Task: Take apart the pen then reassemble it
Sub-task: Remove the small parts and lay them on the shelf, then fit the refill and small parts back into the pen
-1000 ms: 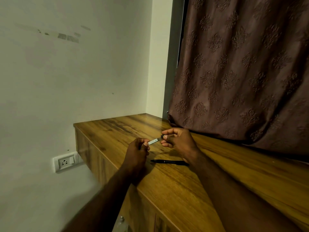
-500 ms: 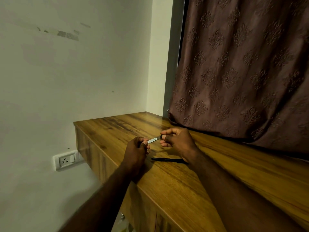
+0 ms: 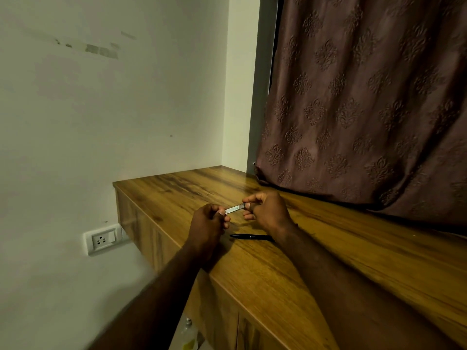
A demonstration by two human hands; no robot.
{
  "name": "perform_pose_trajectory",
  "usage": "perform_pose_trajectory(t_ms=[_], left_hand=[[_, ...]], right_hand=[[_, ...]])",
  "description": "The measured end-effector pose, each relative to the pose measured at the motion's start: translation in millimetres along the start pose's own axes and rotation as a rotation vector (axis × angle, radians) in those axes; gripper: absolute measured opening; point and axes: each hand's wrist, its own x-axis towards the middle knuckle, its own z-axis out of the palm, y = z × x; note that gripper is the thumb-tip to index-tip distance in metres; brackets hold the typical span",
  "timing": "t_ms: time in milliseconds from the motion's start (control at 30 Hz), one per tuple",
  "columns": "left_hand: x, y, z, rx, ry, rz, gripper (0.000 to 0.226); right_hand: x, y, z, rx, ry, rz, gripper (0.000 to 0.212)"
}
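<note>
A slim pen [image 3: 235, 208] with a pale labelled barrel is held level a little above the wooden counter [image 3: 290, 271]. My left hand [image 3: 207, 223] pinches its left end and my right hand [image 3: 267, 210] pinches its darker right end. Both ends are hidden inside my fingers. A black pen part [image 3: 250, 236] lies flat on the counter just in front of my right wrist, its right end covered by my forearm.
A brown patterned curtain [image 3: 366, 102] hangs onto the counter's back right. A white wall socket [image 3: 102, 239] sits left of the cabinet. Below the counter edge stand cabinet doors [image 3: 227, 322], with a clear bottle [image 3: 188, 334] near the floor.
Both hands hold the pen the same way and have barely moved; only the camera has shifted slightly. The black part on the counter has stayed put.
</note>
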Motion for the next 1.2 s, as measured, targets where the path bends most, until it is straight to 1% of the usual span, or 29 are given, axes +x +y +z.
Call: perform_pose_trajectory(t_ms=[67, 133, 267, 300, 367, 400, 467, 533, 667, 767, 800, 867, 933, 1000, 1033, 1100, 1200], left_hand=[[1.7, 0.4, -0.7, -0.006, 0.009, -0.001, 0.01], [3.5, -0.6, -2.0, -0.006, 0.031, -0.005, 0.013], [5.2, -3.4, -1.7, 0.04, 0.017, -0.028, 0.012], [7.1, -3.7, -0.7, 0.086, 0.019, -0.022, 0.012], [13.6, -5.0, 0.2, 0.288, 0.053, 0.03, 0.009], [17.7, -5.9, 0.0, 0.399, 0.08, 0.047, 0.007], [25.2, -6.5, 0.3, 0.512, 0.104, 0.042, 0.007], [30.5, -5.2, 1.8, 0.597, 0.076, 0.021, 0.007], [38.9, -5.7, 4.0, 0.746, 0.012, -0.034, 0.004], [42.8, -6.5, 4.3, 0.862, -0.064, -0.035, 0.008], [42.9, -7.3, 4.0, 0.894, -0.061, -0.024, 0.01], [42.8, -10.1, 2.9, 0.895, 0.012, 0.022, 0.021], [40.4, -11.1, -0.4, 0.795, 0.083, 0.044, 0.027], [35.3, -9.2, -1.0, 0.744, 0.091, 0.096, 0.024], [32.0, -7.2, 0.4, 0.786, 0.083, 0.158, 0.022], [23.7, -4.1, 4.3, 0.857, 0.035, 0.307, 0.022], [2.7, 3.6, 16.1, 0.973, -0.216, 0.516, 0.025]], right_hand=[[3.1, -1.7, -3.4, 0.019, 0.04, -0.002, 0.017], [4.7, -1.3, -6.6, 0.024, 0.068, 0.015, 0.017], [0.3, 2.6, -9.5, -0.018, 0.064, 0.044, 0.018], [-0.7, 2.0, -11.5, -0.077, 0.081, 0.011, 0.018], [-1.2, -2.7, -18.4, -0.222, 0.128, -0.084, 0.019], [-1.1, -5.7, -23.7, -0.251, 0.151, -0.117, 0.02], [-1.5, -8.5, -36.7, -0.24, 0.187, -0.148, 0.021], [-4.9, -5.9, -51.2, -0.227, 0.201, -0.175, 0.02], [-20.8, 10.8, -79.3, -0.386, 0.126, -0.223, 0.019], [-30.8, 23.5, -101.4, -0.477, 0.131, -0.237, 0.02], [-33.9, 27.9, -107.6, -0.495, 0.138, -0.236, 0.021], [-40.7, 36.8, -120.0, -0.52, 0.141, -0.226, 0.02], [-45.1, 45.6, -130.2, -0.535, 0.152, -0.213, 0.018], [-45.7, 53.8, -138.6, -0.564, 0.154, -0.192, 0.018], [-45.2, 57.0, -141.7, -0.577, 0.147, -0.184, 0.018], [-42.1, 62.5, -145.3, -0.593, 0.12, -0.163, 0.018], [-36.8, 68.0, -144.6, -0.656, 0.026, -0.133, 0.015]])
